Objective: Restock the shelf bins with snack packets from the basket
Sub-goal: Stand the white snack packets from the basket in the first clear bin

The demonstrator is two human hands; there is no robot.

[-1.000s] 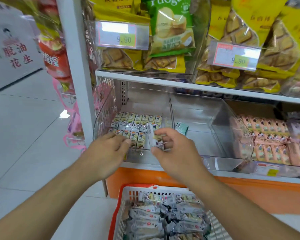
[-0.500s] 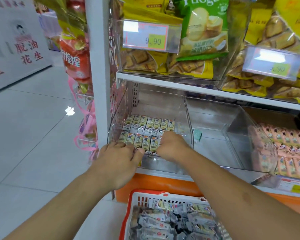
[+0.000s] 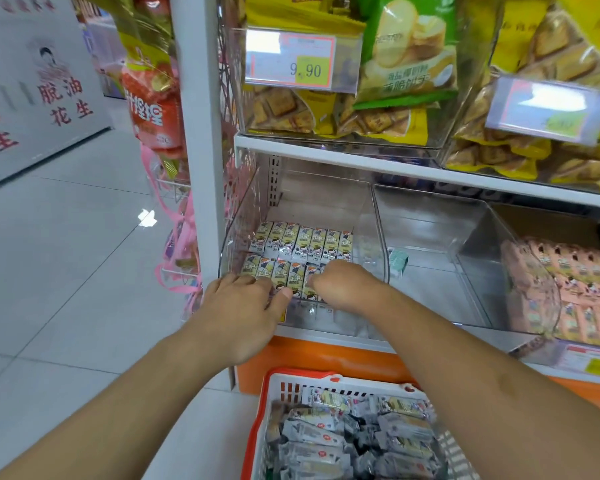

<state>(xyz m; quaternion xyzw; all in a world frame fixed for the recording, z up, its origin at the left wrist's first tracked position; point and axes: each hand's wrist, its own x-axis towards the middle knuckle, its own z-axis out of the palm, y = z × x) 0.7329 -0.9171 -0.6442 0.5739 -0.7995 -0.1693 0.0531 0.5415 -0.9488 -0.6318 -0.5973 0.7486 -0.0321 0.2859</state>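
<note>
Inside the clear bin (image 3: pixel 368 216), the front row of snack packets (image 3: pixel 281 275) is best finished by pressing each packet upright and snug against its neighbour, kept parallel to the full row behind. At the bin's front edge the left hand (image 3: pixel 243 306) is laid with relaxed fingers touching the row, nothing gripped, while the right hand (image 3: pixel 340 285) is curled over the row's right end; whether a packet is pinched cannot be told. Below the bin, more packets are held in the basket (image 3: pixel 291 379).
</note>
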